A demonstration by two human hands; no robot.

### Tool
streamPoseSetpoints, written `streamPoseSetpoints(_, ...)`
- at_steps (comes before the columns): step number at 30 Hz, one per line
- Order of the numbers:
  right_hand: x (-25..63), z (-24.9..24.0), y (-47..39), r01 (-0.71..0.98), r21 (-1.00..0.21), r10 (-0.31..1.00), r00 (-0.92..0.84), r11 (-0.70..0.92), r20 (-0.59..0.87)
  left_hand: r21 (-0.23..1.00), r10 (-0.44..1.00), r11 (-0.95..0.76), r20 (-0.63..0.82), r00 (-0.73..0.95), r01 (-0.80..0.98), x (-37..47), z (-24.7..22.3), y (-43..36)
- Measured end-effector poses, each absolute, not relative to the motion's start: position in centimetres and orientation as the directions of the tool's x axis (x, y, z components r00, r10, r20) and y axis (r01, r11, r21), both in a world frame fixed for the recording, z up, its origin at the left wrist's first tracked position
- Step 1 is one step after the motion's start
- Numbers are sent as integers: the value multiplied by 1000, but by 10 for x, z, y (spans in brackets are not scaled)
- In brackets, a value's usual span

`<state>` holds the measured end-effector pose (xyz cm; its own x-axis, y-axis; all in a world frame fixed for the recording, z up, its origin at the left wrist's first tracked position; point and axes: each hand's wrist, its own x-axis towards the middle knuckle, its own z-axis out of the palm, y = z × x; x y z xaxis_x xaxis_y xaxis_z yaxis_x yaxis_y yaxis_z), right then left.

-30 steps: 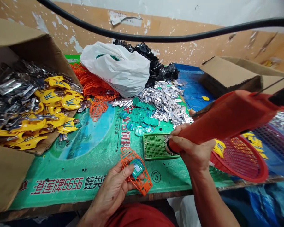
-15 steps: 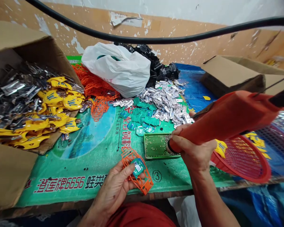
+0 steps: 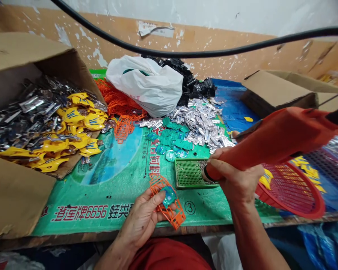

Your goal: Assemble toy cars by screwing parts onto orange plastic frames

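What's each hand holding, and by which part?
Left hand: orange frame, fingers beneath, thumb on the teal piece. Right hand: red tool, gripped near its lower end.

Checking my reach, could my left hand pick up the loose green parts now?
Probably not: your left hand holds an orange frame and a green piece, though the loose green parts lie nearby.

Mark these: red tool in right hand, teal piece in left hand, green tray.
Red tool (image 3: 270, 139), head view: middle of its body.
Teal piece (image 3: 170, 196), head view: upward face.
Green tray (image 3: 188, 173), head view: perforated floor.
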<state>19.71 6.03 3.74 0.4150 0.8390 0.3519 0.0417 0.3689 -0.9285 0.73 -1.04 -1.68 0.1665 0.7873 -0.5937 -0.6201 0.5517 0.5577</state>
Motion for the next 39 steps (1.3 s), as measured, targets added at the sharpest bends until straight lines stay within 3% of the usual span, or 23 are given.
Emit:
streamPoseSetpoints(6,181,71,44,-178,-882,867,345,436,359,558,809,545,-546,217,-626,8,-15,-12)
streamPoseSetpoints(13,155,77,18,-361,-878,948,59,314,314,569,835,521,-496,240,-636,6,-19,-12)
streamPoseSetpoints(25,142,74,9,-313,-919,969,12,238,247,568,838,515,-493,235,-642,9,-16,-12)
streamPoseSetpoints(39,145,63,9,-288,-927,960,-70,240,271,573,838,514,-494,231,-638,8,-15,-12)
